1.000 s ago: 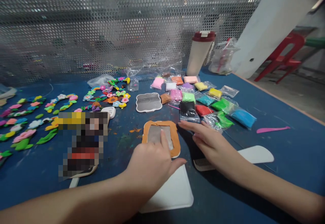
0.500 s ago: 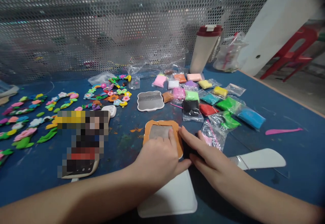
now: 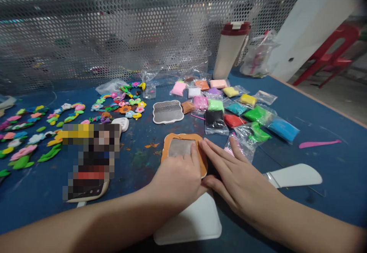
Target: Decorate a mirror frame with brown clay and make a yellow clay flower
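Note:
A small mirror frame (image 3: 169, 146) covered with orange-brown clay lies on the blue table. My left hand (image 3: 179, 176) rests over its lower part, index finger extended onto the clay at the right side of the mirror, the other fingers curled. What those curled fingers hold, if anything, is hidden. Along the frame's right edge, my right hand (image 3: 232, 172) touches the clay with its fingertips, its fingers stretched and thumb apart. Beneath my left hand, a white board (image 3: 192, 226) shows at the near side. A second mirror with a white rim (image 3: 168, 112) lies farther back.
Bagged clay (image 3: 215, 119) in several colours lies behind my right hand. Colourful clay-decorated pieces (image 3: 69, 111) and a partly blurred phone (image 3: 94, 168) are at left. A white-handled comb-like tool (image 3: 298, 175), pink tool (image 3: 319, 144) and tumbler (image 3: 229, 54) stand or lie at right.
My right hand's fingers have spread flatter and its fingertips have shifted slightly left along the frame. My left hand stays almost in place. The whole view has shifted slightly.

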The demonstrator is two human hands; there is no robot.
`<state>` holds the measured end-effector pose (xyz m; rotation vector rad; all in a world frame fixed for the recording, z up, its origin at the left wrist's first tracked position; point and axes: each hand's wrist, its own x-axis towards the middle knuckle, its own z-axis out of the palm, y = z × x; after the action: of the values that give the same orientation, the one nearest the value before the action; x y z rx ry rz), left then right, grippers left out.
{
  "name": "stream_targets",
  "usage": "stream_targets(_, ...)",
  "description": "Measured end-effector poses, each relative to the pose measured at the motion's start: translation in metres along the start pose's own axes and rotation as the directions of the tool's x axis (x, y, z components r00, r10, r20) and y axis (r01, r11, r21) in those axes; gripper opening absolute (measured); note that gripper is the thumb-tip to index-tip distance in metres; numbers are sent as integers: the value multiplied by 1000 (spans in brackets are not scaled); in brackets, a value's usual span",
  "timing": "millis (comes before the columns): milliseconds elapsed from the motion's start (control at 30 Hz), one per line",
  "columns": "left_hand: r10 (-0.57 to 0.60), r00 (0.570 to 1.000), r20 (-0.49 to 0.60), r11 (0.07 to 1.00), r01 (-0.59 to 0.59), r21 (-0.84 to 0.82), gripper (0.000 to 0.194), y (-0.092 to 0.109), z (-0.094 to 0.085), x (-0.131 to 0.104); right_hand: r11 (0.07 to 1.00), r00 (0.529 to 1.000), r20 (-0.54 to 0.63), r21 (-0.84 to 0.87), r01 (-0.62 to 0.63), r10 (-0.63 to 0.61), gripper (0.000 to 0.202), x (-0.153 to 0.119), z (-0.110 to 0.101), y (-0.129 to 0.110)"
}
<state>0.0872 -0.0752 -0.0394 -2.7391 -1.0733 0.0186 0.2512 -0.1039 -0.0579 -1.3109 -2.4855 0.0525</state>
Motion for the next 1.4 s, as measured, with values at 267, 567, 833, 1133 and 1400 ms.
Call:
stream_targets(267,-15,999,-34,1000,15,-22,67,0,-1,-1,999,1000,-25,-35,-8,7,50,-2,-8,2)
stream_targets(567,-85,996,-39,996,84,-23,64,5,-1,-3,979,987,-32,136,-151,157,45,-4,-9,0)
stream_targets(833,-68,996,-54,997,66,-37,60,4,0,-3,948,975,-76,261,-183,209,43,-2,-10,-11)
stream_targets(1133,-59,996,-60,998,58,-7,64,5,1,-3,980,988,-31,135,-145,151,45,-9,-5,-3)
stream_targets(1400,-17,963,-269,995,41,86,56,7,4,-6,985,997,53,161,-64,56,58,-7,-1,6)
